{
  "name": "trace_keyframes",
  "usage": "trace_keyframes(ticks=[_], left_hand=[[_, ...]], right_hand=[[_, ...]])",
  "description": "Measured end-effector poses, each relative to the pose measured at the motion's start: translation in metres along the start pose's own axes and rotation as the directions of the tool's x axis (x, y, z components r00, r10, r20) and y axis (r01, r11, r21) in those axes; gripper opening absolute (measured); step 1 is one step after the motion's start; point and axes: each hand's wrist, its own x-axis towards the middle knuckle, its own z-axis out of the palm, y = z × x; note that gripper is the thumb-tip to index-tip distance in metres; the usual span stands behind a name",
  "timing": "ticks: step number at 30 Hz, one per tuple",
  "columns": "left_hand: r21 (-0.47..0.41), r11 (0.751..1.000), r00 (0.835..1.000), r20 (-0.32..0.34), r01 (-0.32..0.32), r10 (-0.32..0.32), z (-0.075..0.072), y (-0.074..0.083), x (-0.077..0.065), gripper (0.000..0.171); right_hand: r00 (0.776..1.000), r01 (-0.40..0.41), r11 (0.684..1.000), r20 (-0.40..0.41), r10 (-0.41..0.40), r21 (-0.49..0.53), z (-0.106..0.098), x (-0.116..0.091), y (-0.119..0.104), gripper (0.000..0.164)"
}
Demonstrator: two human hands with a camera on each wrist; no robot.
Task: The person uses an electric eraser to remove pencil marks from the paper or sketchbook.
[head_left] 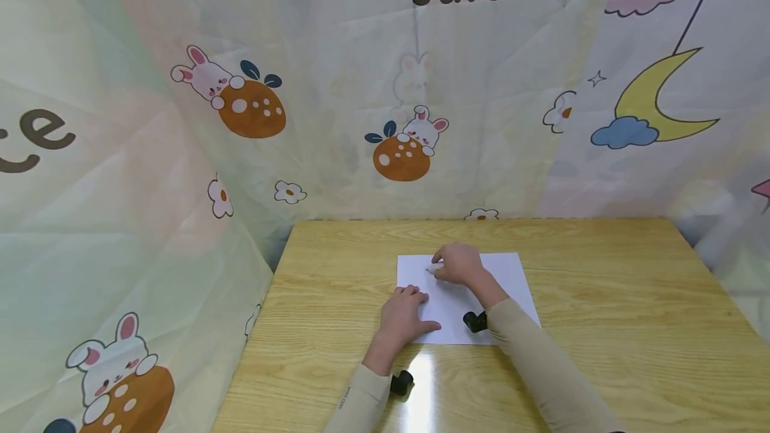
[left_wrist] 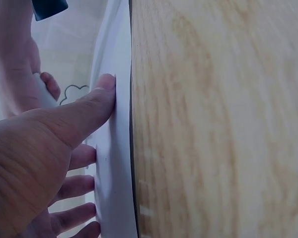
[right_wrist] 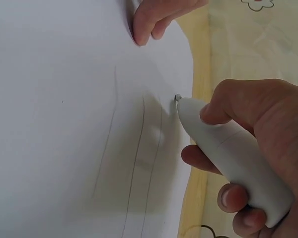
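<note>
A sheet of white paper (head_left: 448, 319) lies on the wooden table. My right hand (head_left: 460, 264) grips a thick white pen-shaped tool (right_wrist: 233, 153) with a small metallic tip. In the right wrist view that tip is right at the paper, close to its far edge. Thin dark lines (right_wrist: 137, 153) run along the sheet beside the tool. On the paper's left part rests my left hand (head_left: 401, 316), fingers spread and thumb stretched out near the front edge. The left wrist view shows its thumb and fingertips against the sheet, holding nothing.
The wooden table (head_left: 613, 326) extends well past the paper on both sides. Behind it and at the left hang printed cloth sheets (head_left: 337, 85) with rabbits and flowers. A small black wrist camera (head_left: 475, 321) sits by the right sleeve, another (head_left: 402, 383) by the left.
</note>
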Motion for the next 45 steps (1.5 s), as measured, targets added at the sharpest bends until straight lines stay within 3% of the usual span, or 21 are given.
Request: trace_keyframes(ticks=[8, 26, 36, 45], left_hand=[[-0.002, 1.0, 1.0, 0.015, -0.024, 0.024, 0.003, 0.007, -0.001, 0.069], [-0.025, 0.999, 1.0, 0.007, -0.022, 0.022, 0.007, 0.017, -0.002, 0.067], [-0.014, 0.999, 0.999, 0.001, -0.032, 0.032, 0.002, 0.01, 0.004, 0.068], [-0.042, 0.999, 1.0, 0.0, -0.024, 0.024, -0.002, 0.0, -0.001, 0.068]], right_hand=[[0.998, -0.053, 0.999, 0.019, 0.052, 0.012, 0.0, -0.009, 0.008, 0.027], [1.0, -0.029, 0.999, 0.009, 0.029, 0.014, -0.002, -0.02, 0.025, 0.029], [0.998, -0.006, 1.0, -0.06, 0.008, 0.029, -0.021, -0.045, 0.057, 0.028], [0.996, -0.008, 0.999, -0.091, 0.011, 0.037, -0.027, -0.079, 0.097, 0.03]])
